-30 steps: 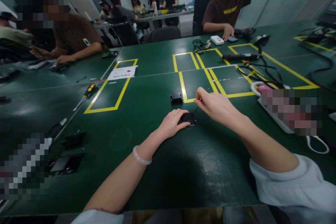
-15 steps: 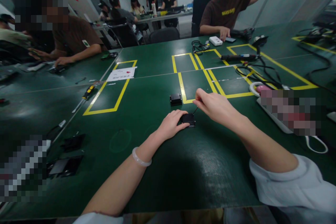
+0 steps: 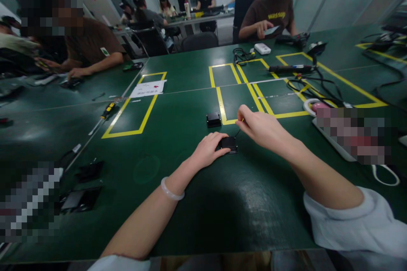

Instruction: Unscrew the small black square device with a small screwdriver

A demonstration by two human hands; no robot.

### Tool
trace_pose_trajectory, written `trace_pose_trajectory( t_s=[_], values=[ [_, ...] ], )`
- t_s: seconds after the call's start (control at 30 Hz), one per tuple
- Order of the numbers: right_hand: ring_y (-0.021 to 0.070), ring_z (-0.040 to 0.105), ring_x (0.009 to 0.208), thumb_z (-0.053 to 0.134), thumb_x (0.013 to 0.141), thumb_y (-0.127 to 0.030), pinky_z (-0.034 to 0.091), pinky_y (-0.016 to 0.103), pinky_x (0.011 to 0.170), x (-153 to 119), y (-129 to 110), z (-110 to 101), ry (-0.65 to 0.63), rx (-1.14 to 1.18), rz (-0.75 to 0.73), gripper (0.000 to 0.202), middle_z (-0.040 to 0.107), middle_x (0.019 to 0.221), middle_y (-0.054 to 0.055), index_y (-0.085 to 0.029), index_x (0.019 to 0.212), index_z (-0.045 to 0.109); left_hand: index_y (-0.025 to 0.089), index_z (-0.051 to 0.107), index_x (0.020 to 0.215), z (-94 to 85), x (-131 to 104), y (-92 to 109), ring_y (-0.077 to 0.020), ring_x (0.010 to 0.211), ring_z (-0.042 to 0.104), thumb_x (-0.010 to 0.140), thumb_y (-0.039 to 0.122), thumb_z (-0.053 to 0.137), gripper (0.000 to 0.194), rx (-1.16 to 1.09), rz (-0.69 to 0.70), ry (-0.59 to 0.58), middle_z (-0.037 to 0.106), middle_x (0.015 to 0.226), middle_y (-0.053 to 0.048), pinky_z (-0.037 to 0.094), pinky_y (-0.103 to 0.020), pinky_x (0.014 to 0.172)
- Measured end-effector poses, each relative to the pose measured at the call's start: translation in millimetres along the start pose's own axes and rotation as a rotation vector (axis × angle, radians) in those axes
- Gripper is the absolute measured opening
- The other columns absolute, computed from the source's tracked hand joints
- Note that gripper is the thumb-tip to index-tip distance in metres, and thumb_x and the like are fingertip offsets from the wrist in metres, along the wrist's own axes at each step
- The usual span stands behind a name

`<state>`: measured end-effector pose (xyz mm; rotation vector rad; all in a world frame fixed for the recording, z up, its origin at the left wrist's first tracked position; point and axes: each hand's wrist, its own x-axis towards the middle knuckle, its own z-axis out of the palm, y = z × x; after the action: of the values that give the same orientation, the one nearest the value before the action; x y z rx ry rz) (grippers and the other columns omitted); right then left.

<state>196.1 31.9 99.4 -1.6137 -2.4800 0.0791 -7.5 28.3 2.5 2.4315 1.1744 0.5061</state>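
Observation:
My left hand (image 3: 212, 147) pinches a small black box-like part (image 3: 229, 144) against the green tabletop, thumb on the near side and fingers on the far side. Above and to its right, my right hand (image 3: 254, 123) is closed around a thin dark tool (image 3: 238, 132), whose shaft slants down to the far right corner of the part. The tool's handle is mostly hidden in my fingers; it looks like a small screwdriver or hex key, but I cannot tell which. A second black part (image 3: 213, 119) of similar size sits just beyond the left hand, touched by neither hand.
A yellow-black screwdriver (image 3: 108, 111) and a paper sheet (image 3: 149, 89) lie to the left. Dark flat parts (image 3: 81, 199) rest at the near left. On the right are a soldering-iron-like tool (image 3: 291, 69), tangled cables (image 3: 330, 89) and a blurred-out phone-like object (image 3: 349, 135). Co-workers sit across the table.
My hands and the black part stay almost in place. Across the table, a co-worker has lowered a raised arm and lifted a flat, phone-like object off the tabletop.

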Motion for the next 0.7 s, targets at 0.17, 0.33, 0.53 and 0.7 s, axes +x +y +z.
trace_pose_trajectory(
  t_s=[0.17,0.33,0.53,0.7],
  values=[
    [0.0184,0.061,0.073,0.04,0.094,-0.032,0.026,0.027,0.054,-0.3,1.4,-2.0,0.0,0.005,-0.042,0.015,0.068,0.086,0.004,-0.021,0.099,0.048,0.021,0.052,0.119,-0.2,0.0,-0.1,-0.0255,0.106,0.055,0.09,0.044,0.055,0.037,0.003,-0.002,0.004,0.059,0.114,-0.008,0.045,-0.039,0.09],
    [0.0211,0.062,0.069,0.034,0.096,-0.038,0.022,0.028,0.052,0.4,-1.6,-0.1,-0.013,-0.131,-0.012,0.023,0.068,0.079,0.005,-0.021,0.101,0.049,0.02,0.052,0.119,-0.1,0.1,-0.9,-0.0253,0.106,0.055,0.09,0.043,0.055,0.037,0.003,-0.001,0.001,0.059,0.114,-0.008,0.045,-0.038,0.09],
    [0.02,0.063,0.072,0.035,0.093,-0.028,0.025,0.028,0.053,-2.7,-1.3,-1.7,0.003,-0.028,-0.079,0.02,0.069,0.088,0.005,-0.019,0.108,0.045,0.02,0.052,0.12,-0.1,-0.2,-1.0,-0.0252,0.105,0.055,0.09,0.043,0.055,0.037,0.003,0.006,0.006,0.06,0.113,-0.008,0.045,-0.038,0.09],
    [0.0209,0.062,0.07,0.034,0.095,-0.037,0.025,0.028,0.054,-1.1,-2.4,-2.6,-0.015,-0.07,-0.039,0.024,0.069,0.081,0.006,-0.02,0.102,0.048,0.021,0.052,0.119,-0.4,-0.3,-0.6,-0.0252,0.105,0.055,0.09,0.043,0.055,0.037,-0.004,0.0,0.005,0.059,0.114,-0.008,0.045,-0.039,0.09]
  ],
)
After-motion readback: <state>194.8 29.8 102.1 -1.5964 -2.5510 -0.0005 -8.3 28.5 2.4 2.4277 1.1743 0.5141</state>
